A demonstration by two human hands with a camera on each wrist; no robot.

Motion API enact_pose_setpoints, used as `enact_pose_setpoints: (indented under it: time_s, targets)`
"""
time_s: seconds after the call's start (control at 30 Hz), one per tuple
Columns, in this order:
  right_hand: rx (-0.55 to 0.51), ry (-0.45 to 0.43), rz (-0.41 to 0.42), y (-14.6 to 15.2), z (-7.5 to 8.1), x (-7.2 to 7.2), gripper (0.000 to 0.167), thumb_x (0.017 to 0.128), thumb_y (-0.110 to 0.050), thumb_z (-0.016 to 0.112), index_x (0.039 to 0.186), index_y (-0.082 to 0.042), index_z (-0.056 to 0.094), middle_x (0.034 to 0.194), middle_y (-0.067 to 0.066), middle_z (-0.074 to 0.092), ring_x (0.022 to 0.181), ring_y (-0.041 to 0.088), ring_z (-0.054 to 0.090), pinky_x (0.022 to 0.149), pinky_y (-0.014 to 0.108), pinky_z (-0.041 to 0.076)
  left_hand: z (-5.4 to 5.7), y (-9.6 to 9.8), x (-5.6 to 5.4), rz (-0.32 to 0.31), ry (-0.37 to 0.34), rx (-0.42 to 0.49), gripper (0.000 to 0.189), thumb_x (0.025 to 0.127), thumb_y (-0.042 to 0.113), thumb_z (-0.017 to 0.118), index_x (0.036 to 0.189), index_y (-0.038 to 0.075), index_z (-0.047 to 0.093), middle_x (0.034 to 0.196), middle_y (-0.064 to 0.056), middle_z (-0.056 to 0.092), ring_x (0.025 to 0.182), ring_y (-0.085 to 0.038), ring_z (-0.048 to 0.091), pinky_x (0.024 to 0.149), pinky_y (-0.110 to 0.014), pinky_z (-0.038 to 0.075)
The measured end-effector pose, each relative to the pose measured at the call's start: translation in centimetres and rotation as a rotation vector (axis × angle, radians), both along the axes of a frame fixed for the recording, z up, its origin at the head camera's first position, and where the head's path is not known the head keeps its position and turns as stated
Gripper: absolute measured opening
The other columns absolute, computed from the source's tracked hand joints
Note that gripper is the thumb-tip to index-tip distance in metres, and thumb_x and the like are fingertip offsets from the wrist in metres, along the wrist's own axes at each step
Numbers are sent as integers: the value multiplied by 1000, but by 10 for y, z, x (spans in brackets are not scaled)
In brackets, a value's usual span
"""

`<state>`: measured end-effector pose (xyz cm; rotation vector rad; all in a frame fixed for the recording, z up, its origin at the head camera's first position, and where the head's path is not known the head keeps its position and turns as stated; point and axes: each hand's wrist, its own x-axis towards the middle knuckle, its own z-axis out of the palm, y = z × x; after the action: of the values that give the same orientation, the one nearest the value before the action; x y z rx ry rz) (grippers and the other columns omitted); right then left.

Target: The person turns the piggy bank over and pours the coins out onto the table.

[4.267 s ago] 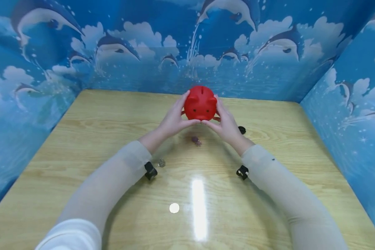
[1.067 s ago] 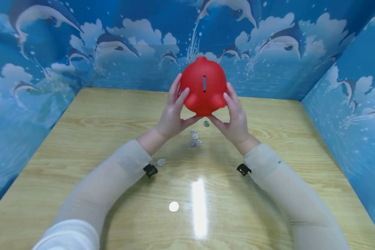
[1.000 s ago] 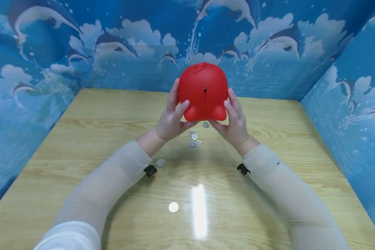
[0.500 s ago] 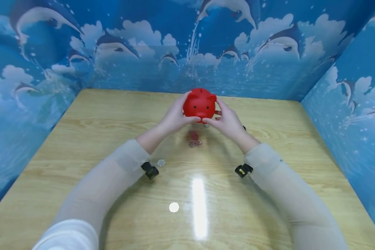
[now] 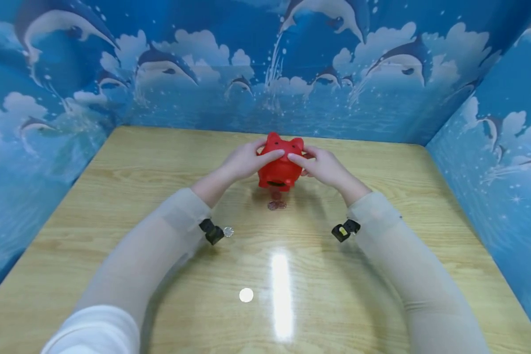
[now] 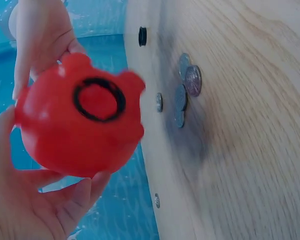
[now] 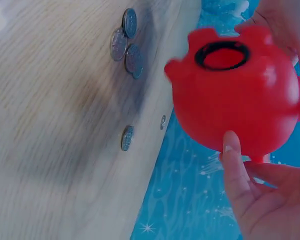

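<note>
A red piggy bank (image 5: 280,169) is held between both hands above the table, its snout tilted up. My left hand (image 5: 243,160) grips one side, thumb across the front. My right hand (image 5: 325,167) grips the other side likewise. Its underside shows in the left wrist view, with a round black-rimmed hole (image 6: 121,100) among the stubby feet. The same opening appears in the right wrist view. Several silver coins (image 6: 193,81) lie on the wood below, some overlapping. In the head view the bank and hands hide part of them.
A lone coin (image 5: 228,231) lies by the left wrist camera (image 5: 212,231), and a bright white disc (image 5: 246,295) nearer the front. A small black round piece (image 6: 143,36) lies on the table (image 5: 181,295). Dolphin-print cloth walls (image 5: 203,98) enclose the back and sides.
Both hands have brought the piggy bank lower and tilted it back from its earlier raised, slot-forward pose, so its underside opening faces forward. More coins lie beneath than in the oldest frame.
</note>
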<state>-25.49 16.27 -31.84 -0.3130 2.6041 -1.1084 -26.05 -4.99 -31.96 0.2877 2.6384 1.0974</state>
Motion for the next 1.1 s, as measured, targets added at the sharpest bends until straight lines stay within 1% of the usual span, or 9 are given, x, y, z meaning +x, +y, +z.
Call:
enact_pose_setpoints:
  time_s: [0.2, 0.3, 0.37, 0.47, 0.53, 0.6, 0.7, 0.9, 1.1]
  targets:
    - [54, -16, 3, -2, 3, 3, 72, 87, -68, 38, 124, -9, 54, 98, 12, 60, 87, 31, 58, 76, 39, 47, 3, 2, 4, -18, -37, -92, 81, 81, 76, 35, 134, 18, 49, 90, -3, 62, 78, -22, 60, 67, -34, 49]
    - [48, 165, -11, -2, 1, 7, 75, 86, -65, 45, 137, -10, 45, 110, 10, 57, 88, 28, 56, 73, 38, 48, 2, 3, 7, -6, 70, -46, 80, 82, 73, 41, 140, 18, 43, 100, -3, 64, 84, -21, 60, 66, -32, 49]
    - [-70, 513, 35, -1, -2, 12, 71, 87, -52, 57, 142, -10, 38, 122, 11, 52, 92, 25, 56, 73, 38, 51, 2, 3, 13, -44, 341, 90, 75, 85, 58, 54, 143, 14, 36, 120, -6, 58, 99, -18, 58, 71, -29, 51]
    - [-178, 1114, 84, -1, -4, 16, 75, 81, -24, 74, 143, -9, 35, 135, 14, 42, 104, 26, 54, 74, 39, 53, 4, 3, 20, -122, 852, 269, 79, 80, 31, 74, 142, 6, 31, 142, -14, 39, 122, -19, 45, 79, -33, 53]
    - [-202, 1291, 106, -1, -3, 17, 79, 76, -13, 78, 142, -5, 34, 140, 14, 38, 104, 26, 56, 76, 39, 54, 5, 4, 23, -138, 1052, 279, 81, 75, 20, 79, 139, 0, 32, 146, -18, 31, 130, -23, 37, 83, -35, 52]
    - [-179, 1223, 102, -1, -1, 18, 79, 75, -10, 78, 140, -2, 34, 139, 16, 38, 99, 26, 58, 77, 38, 54, 6, 6, 23, -119, 1009, 253, 81, 76, 21, 78, 139, 0, 32, 146, -18, 31, 129, -24, 38, 83, -36, 52]
    - [-109, 950, 55, -2, -2, 19, 81, 77, -16, 77, 142, -1, 31, 141, 15, 36, 84, 22, 61, 77, 34, 54, 3, 9, 22, -64, 821, 143, 81, 76, 28, 77, 139, 4, 32, 145, -13, 33, 126, -23, 41, 85, -33, 51]
    - [21, 429, -35, -11, -10, 7, 88, 79, -28, 75, 146, -10, 21, 134, 10, 42, 82, 17, 61, 72, 33, 54, -13, 12, 8, 19, 520, 38, 81, 74, 32, 79, 135, 7, 33, 133, -8, 43, 118, -22, 44, 86, -34, 50]
    - [69, 249, -43, -19, -28, -3, 85, 80, -25, 74, 143, -6, 21, 108, 12, 57, 72, 18, 61, 68, 32, 53, -38, 10, -3, 25, 368, 35, 83, 74, 28, 80, 137, 5, 31, 132, -10, 43, 119, -24, 43, 91, -38, 46]
